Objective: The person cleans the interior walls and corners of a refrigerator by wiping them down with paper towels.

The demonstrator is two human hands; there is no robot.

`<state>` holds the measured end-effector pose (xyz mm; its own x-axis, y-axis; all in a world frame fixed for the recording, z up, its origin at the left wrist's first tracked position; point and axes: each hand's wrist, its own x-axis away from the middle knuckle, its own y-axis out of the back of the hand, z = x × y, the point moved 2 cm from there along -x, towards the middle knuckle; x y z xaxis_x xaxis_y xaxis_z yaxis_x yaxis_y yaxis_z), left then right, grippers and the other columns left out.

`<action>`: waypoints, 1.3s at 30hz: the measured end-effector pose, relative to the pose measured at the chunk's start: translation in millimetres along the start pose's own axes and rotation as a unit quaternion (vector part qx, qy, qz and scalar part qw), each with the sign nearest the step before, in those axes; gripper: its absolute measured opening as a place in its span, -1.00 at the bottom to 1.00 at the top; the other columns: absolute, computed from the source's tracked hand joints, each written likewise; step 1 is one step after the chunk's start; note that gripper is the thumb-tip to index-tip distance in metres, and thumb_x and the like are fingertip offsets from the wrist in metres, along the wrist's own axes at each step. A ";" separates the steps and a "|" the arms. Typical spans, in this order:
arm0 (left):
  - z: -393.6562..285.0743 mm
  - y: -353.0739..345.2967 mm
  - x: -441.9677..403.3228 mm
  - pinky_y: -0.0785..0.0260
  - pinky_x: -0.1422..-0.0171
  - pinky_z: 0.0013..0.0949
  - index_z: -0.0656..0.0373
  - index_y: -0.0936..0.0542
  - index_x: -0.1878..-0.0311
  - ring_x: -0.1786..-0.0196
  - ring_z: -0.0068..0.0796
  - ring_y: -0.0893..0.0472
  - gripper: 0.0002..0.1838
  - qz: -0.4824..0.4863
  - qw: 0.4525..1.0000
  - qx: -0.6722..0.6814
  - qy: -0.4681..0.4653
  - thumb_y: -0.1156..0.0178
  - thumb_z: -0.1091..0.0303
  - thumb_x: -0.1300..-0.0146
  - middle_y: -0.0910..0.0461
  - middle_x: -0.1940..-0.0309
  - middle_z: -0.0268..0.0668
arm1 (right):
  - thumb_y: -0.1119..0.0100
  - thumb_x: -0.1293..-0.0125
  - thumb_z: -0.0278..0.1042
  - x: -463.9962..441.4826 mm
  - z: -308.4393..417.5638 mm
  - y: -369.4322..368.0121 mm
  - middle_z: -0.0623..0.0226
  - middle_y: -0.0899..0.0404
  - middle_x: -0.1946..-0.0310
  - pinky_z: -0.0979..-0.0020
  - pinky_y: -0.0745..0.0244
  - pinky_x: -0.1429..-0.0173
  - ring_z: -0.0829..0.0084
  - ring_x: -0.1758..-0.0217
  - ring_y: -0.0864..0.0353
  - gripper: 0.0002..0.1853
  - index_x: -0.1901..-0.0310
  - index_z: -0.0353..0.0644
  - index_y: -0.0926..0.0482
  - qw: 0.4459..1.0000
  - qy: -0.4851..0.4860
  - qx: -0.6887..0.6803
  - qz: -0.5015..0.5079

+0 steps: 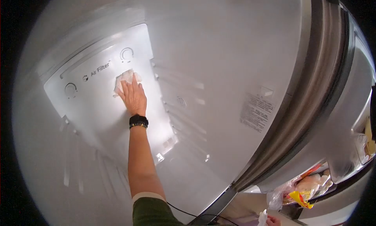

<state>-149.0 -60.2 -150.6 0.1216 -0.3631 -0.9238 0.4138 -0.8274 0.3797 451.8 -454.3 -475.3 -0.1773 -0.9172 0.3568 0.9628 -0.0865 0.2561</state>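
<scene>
The left hand [134, 98] lies palm-in on the lit panel [102, 112] at about 10 o'clock in the view, fingers slightly spread over a crumpled white cloth [124, 78]. The cloth sits between fingers and panel, with the upper dial [126, 54] near its 12 o'clock side and the "Air Filter" lettering [100, 69] toward its 10. A dark wristband [138, 122] circles the wrist.

At 5 o'clock, the right hand [273, 221] is cut off by the frame edge, beside a white piece [263, 217] — whether it pinches it, I cannot tell. Bagged food [307, 185] lies at 4 o'clock; a printed label [256, 113] is at 3.
</scene>
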 end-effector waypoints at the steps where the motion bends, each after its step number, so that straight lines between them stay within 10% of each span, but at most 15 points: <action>1: -11.1 -0.6 -6.4 0.17 -0.40 0.11 0.12 -0.22 -0.33 -0.36 -0.07 -0.15 -0.44 -0.021 0.999 0.016 0.027 -0.02 0.32 -0.25 -0.45 -0.04 -0.13 | -0.07 -0.24 -0.32 3.5 13.0 -3.2 0.32 -0.60 0.25 0.47 -0.43 0.13 0.53 0.22 -0.52 -0.63 -0.04 -0.35 -0.51 1.000 -0.015 -0.017 0.002; 10: -52.8 -11.5 -24.5 0.17 -0.43 0.06 0.02 -0.19 -0.36 -0.34 -0.06 -0.17 -0.31 -0.030 0.988 0.151 -0.029 0.00 0.61 -0.10 -0.40 -0.08 -0.13 | -0.06 -0.23 -0.34 26.7 20.7 7.1 0.19 -0.62 0.24 0.44 -0.42 0.07 0.45 0.19 -0.54 -0.64 0.01 -0.40 -0.52 0.997 0.008 0.054 -0.048; 14: -64.4 -17.4 -28.8 -0.13 -0.34 -0.14 0.07 -0.41 -0.21 -0.27 -0.10 -0.32 -0.46 -0.109 0.955 0.277 0.022 0.01 0.64 -0.11 -0.46 -0.08 -0.14 | -0.06 -0.23 -0.34 31.7 35.5 -3.4 0.19 -0.62 0.25 0.45 -0.42 0.06 0.45 0.20 -0.54 -0.64 0.01 -0.40 -0.52 0.998 0.024 0.007 -0.063; 20: -63.1 -12.0 -35.9 -0.34 -0.17 -0.28 0.10 -0.46 -0.15 -0.10 -0.10 -0.47 -0.58 -0.133 0.695 0.675 0.209 0.02 0.60 -0.21 -0.49 -0.08 -0.13 | -0.05 -0.25 -0.33 19.5 4.4 -2.3 0.23 -0.61 0.24 0.44 -0.42 0.06 0.47 0.20 -0.53 -0.64 0.00 -0.39 -0.52 0.998 -0.006 -0.043 -0.048; 26: -30.6 25.5 -19.5 -0.13 -0.35 -0.12 0.18 -0.48 -0.12 -0.17 -0.16 -0.44 -0.54 -0.192 0.969 0.155 -0.017 0.05 0.68 -0.11 -0.49 -0.09 -0.18 | -0.05 -0.25 -0.33 26.6 25.0 -0.9 0.22 -0.61 0.23 0.45 -0.42 0.05 0.47 0.17 -0.53 -0.64 -0.01 -0.39 -0.51 0.998 -0.007 0.003 -0.059; 33: 49.2 62.3 -8.0 0.01 -0.36 0.08 0.19 -0.31 -0.22 -0.12 -0.10 -0.37 -0.48 -0.195 0.970 0.032 0.143 -0.04 0.51 -0.11 -0.40 -0.08 -0.10 | -0.03 -0.27 -0.33 19.7 41.0 -0.1 0.21 -0.59 0.16 0.45 -0.41 0.01 0.45 0.13 -0.53 -0.63 -0.05 -0.37 -0.49 1.000 -0.003 0.001 -0.017; 39: 10.4 25.9 -1.4 0.05 -0.38 0.09 0.18 -0.37 -0.18 -0.26 -0.14 -0.28 -0.53 -0.109 0.993 0.033 0.027 -0.05 0.41 -0.15 -0.39 -0.10 -0.14 | -0.04 -0.27 -0.34 -1.7 37.5 -2.6 0.21 -0.58 0.12 0.44 -0.39 -0.04 0.43 0.08 -0.52 -0.63 -0.06 -0.35 -0.49 1.000 -0.017 0.007 0.010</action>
<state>-147.8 -85.5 -138.9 0.0843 -0.1494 -0.9852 0.3753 -0.9111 0.1703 441.9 -437.9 -442.9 -0.1656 -0.9051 0.3915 0.9632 -0.0632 0.2611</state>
